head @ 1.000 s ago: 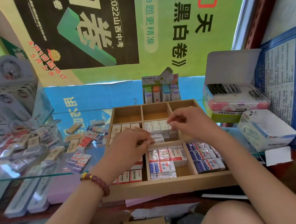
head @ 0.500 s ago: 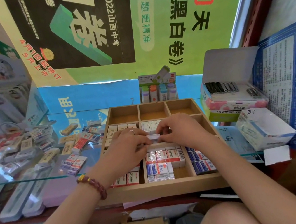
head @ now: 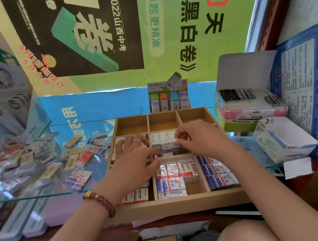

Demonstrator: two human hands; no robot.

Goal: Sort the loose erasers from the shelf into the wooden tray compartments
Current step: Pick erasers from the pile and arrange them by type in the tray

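Your right hand pinches the white eraser, lying left-to-right over the centre compartment of the wooden tray; whether your left hand grips anything, I cannot tell.

Tan wooden tray, white erasers

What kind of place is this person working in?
Most likely a stationery shop's display counter: packaged erasers lie loose on a glass shelf, a wooden tray holds sorted ones, and an exam-prep poster hangs behind.
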